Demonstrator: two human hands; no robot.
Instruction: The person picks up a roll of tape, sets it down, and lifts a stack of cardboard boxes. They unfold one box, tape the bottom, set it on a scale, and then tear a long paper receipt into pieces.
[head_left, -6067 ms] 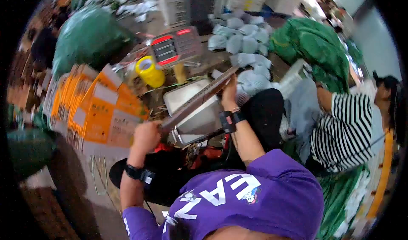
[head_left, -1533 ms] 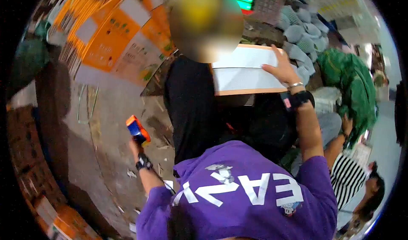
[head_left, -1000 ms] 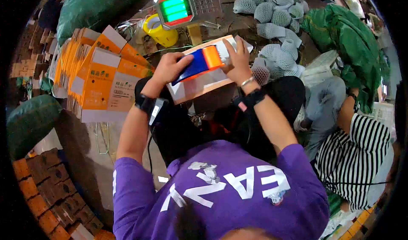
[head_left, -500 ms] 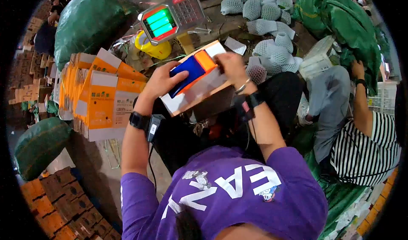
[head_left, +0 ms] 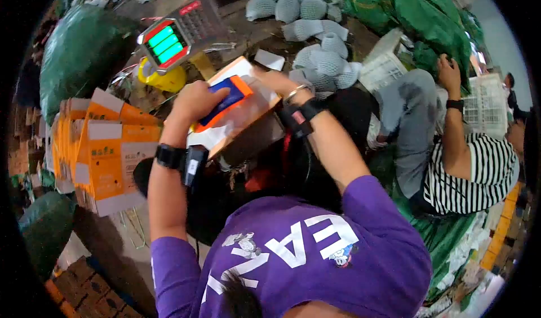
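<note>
Your left hand (head_left: pixel 194 101) is closed around a blue and orange tape dispenser (head_left: pixel 225 99), pressing it flat against the top of a cardboard box (head_left: pixel 239 118). The box sits tilted on your lap, between your 2 hands, its orange edge facing away from you. Your right hand (head_left: pixel 276 82) rests on the far end of the box, fingers curled over that edge and holding it steady, just beside the orange tip of the dispenser. Each wrist wears a black band.

Just beyond your left hand stands a scale (head_left: pixel 177 30) with a lit green display, and a yellow tape roll (head_left: pixel 160 78) lies under it. Further out to the left of that hand, flat orange cartons (head_left: pixel 96 149) are stacked. Past your right hand lies a heap of fruit in white foam nets (head_left: pixel 315 36). To the right of your right arm, a person in a striped shirt (head_left: pixel 468 171) reaches into a green sack (head_left: pixel 422 19).
</note>
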